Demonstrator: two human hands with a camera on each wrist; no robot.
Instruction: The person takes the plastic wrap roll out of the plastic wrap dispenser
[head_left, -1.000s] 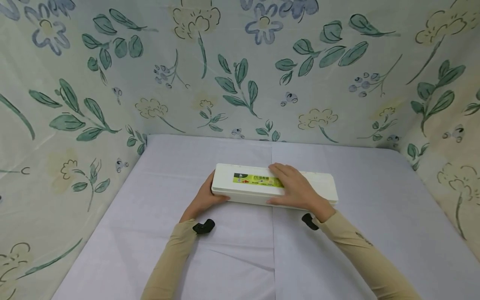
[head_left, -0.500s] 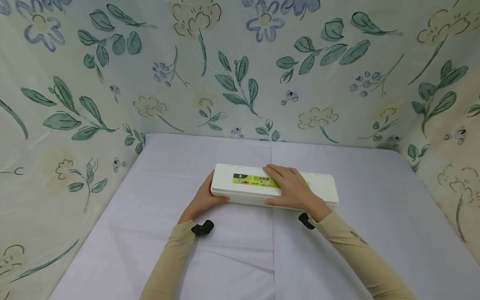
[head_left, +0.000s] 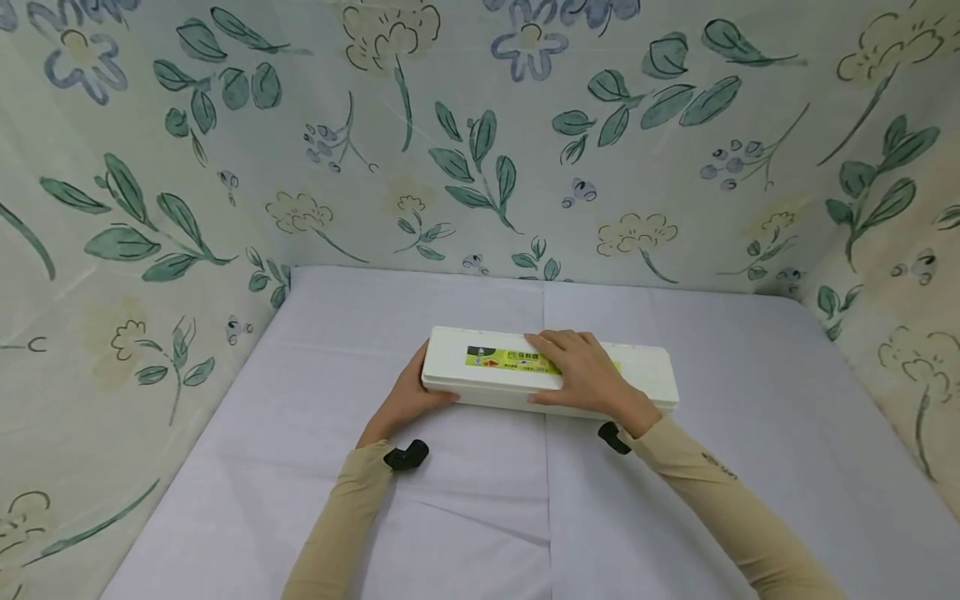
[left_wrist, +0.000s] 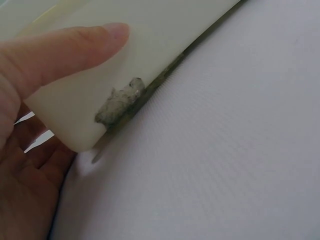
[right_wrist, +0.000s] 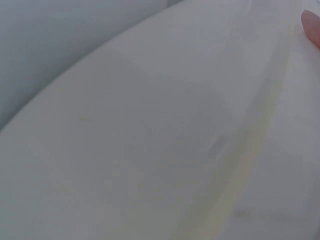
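A long white cling film box [head_left: 645,371] with a yellow-green label [head_left: 506,358] lies crosswise on the white cloth. My left hand [head_left: 407,396] grips its left end, thumb along the front wall and fingers round the end. Across the top, right of the middle, my right hand [head_left: 585,375] holds the box, its fingers over part of the label and its thumb at the front. The left wrist view shows a rough grey patch [left_wrist: 120,104] low on the box's wall. White plastic of the box [right_wrist: 125,125] fills most of the right wrist view, with one fingertip [right_wrist: 312,29] at its edge.
The white-clothed table [head_left: 300,333] has creases and a seam running front to back. A floral curtain [head_left: 480,150] hangs behind it and on both sides. Black wrist mounts [head_left: 407,456] stick out from both sleeves.
My right hand has slid slightly left along the lid, covering a little more of the label. The box and my left hand have stayed almost in place.
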